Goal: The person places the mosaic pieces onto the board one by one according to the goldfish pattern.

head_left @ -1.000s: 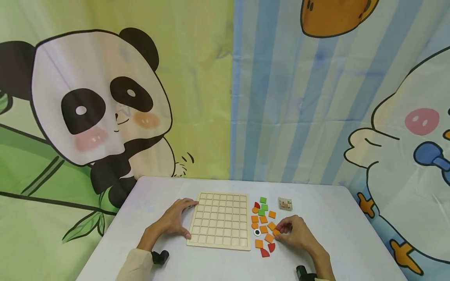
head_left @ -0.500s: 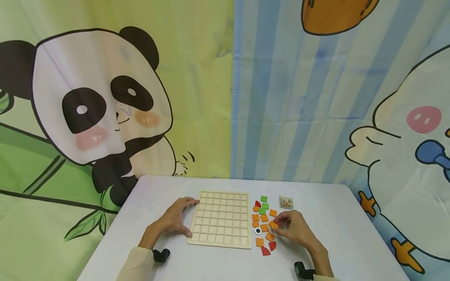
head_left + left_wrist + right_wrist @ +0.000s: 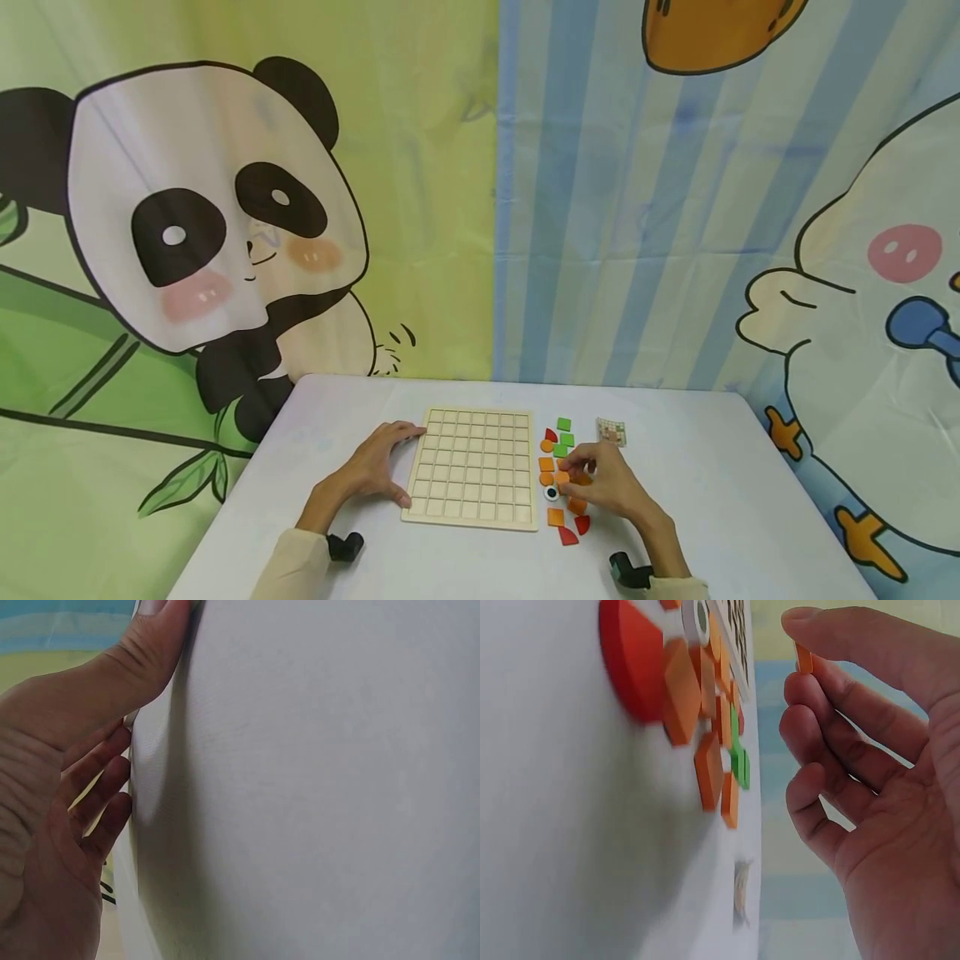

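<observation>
A pale wooden board (image 3: 471,468) with a grid of square recesses lies flat on the white table. My left hand (image 3: 372,463) rests at its left edge, thumb at the near corner and fingertips farther up, loosely spread. Between thumb and forefinger my right hand (image 3: 606,480) pinches an orange tile (image 3: 804,659). In the right wrist view this tile is raised above the table. Beneath and beside that hand lie several orange tiles (image 3: 555,517), red quarter-round pieces (image 3: 568,536), green squares (image 3: 564,424) and a white disc with a black centre (image 3: 551,492). The right hand covers part of this group.
A small, patterned square object (image 3: 611,432) lies beyond the right hand. The white table (image 3: 697,467) ends at a back edge before a cartoon-printed curtain (image 3: 420,208). Black wrist devices (image 3: 345,547) are worn on both forearms.
Pinching the orange tile, my right hand has moved left and slightly away from me, over the loose pieces toward the board. My left hand stays at the board's edge.
</observation>
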Motion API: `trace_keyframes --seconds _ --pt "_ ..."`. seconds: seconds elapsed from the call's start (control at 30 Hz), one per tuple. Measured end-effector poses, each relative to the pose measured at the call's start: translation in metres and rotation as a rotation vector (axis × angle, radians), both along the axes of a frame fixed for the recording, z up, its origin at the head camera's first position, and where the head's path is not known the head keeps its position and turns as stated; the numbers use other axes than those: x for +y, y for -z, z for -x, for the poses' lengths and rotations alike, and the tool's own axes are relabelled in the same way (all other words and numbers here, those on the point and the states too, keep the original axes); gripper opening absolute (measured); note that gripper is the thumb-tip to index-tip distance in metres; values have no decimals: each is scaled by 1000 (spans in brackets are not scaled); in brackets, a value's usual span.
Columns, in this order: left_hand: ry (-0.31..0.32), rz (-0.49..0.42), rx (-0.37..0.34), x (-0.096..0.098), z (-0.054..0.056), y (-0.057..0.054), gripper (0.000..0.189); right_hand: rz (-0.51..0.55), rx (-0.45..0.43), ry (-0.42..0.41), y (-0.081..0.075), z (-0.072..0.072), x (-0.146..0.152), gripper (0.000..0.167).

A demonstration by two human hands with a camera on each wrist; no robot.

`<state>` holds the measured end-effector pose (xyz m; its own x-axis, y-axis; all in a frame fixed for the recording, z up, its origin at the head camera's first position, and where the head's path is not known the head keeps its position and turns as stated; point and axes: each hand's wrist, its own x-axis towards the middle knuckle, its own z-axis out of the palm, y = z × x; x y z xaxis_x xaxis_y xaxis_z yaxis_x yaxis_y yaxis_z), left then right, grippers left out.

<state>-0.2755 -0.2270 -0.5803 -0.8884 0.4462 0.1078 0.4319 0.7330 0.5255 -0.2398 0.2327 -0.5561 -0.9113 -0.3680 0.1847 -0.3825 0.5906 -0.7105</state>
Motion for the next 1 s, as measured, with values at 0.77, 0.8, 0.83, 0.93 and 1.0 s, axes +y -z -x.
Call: trace_keyframes --seconds 0.77,0.8,0.83,0.93,1.0 --pt "-25 12 -42 -1 2 2 131 68 32 -251 0 15 -57 18" --pt "-25 11 -44 -1 1 2 131 73 31 -253 1 16 -60 18" --pt "-24 11 -42 -1 1 2 131 80 33 -256 0 17 -63 18" --pt "-23 5 -34 -1 0 2 131 85 37 -264 0 19 -71 17" --pt "-20 3 -23 -1 0 2 131 89 30 -267 0 21 -78 16"
